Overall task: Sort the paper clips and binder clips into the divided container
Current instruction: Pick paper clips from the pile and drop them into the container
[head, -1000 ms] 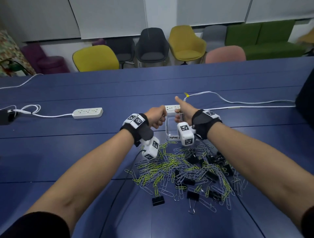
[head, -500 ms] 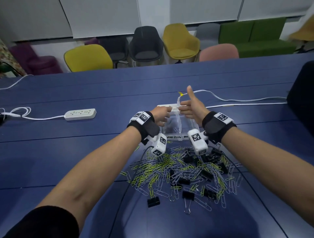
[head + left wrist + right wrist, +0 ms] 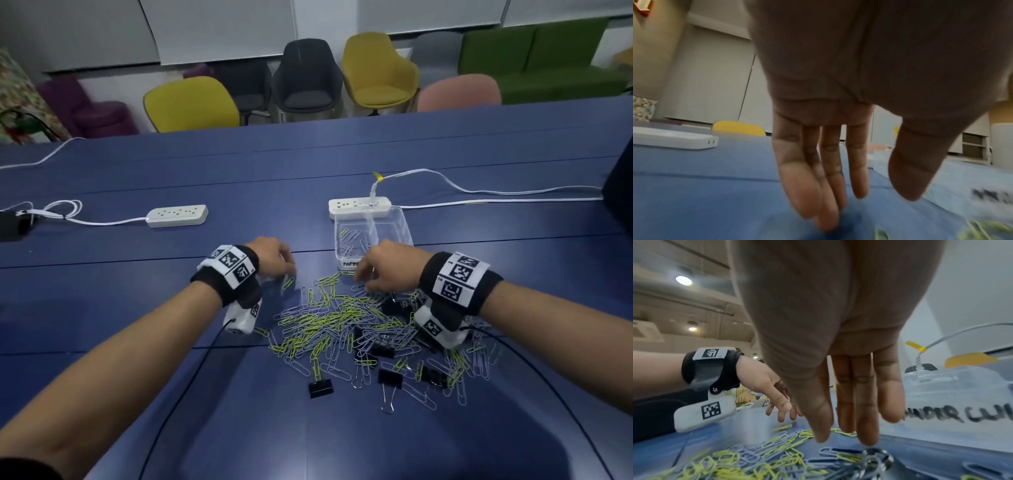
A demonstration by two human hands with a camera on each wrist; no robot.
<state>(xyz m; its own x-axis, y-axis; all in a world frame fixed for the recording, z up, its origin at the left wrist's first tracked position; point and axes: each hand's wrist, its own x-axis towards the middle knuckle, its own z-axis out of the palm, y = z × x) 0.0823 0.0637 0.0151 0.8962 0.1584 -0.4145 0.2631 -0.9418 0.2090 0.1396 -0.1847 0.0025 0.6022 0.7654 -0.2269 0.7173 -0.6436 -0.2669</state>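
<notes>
Matte blue table (image 3: 342,164); wire paper clips (image 3: 329,325) heaped; left hand (image 3: 270,257), right hand (image 3: 387,265) flat-fingered, empty.

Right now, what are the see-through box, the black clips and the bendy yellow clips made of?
The divided container looks like clear, glossy plastic: the table shows through its walls. The binder clips seem to be black-painted metal with shiny wire handles. The yellow paper clips look like coated wire, probably plastic over metal, though that is not certain.
</notes>
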